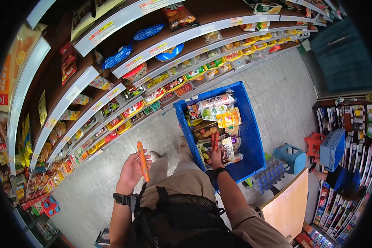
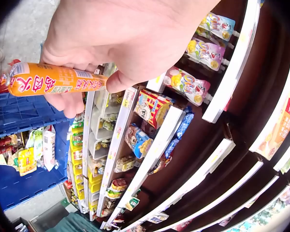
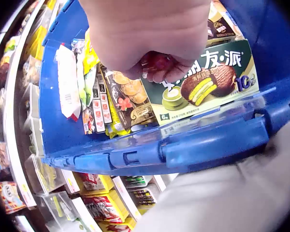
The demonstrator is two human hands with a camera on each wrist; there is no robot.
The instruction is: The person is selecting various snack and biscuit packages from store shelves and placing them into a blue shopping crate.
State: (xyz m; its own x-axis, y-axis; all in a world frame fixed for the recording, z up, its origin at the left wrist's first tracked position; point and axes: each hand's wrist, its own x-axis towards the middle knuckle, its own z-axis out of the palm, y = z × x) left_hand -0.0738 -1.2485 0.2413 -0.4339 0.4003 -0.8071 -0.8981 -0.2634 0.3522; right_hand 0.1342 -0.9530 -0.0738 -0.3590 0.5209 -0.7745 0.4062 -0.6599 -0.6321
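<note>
My left hand [image 1: 130,170] holds an orange-wrapped sausage [image 1: 143,162] out to the left of the crate. In the left wrist view the thumb lies against one end of this wrapped sausage [image 2: 53,79], with fingers behind it. My right hand [image 1: 216,159] reaches over the blue crate [image 1: 254,138] and grips slim red wrapped sausages [image 1: 215,139]. Close up, that hand [image 3: 150,36] covers most of them, and only a dark red part shows beneath the fingers. Under it lies a green and white box of chocolate-coated pies [image 3: 203,89], beside a brown snack pack [image 3: 128,99] and a yellow pouch [image 1: 228,118].
Shelves [image 1: 128,64] of bagged snacks curve along the left and back, with yellow bins [image 1: 169,86] low down. Right of the crate stand a blue stool [image 1: 290,158] and a wooden tabletop [image 1: 286,206]. Farther right, another person's arm [image 1: 320,175] is beside a smaller blue crate [image 1: 333,149].
</note>
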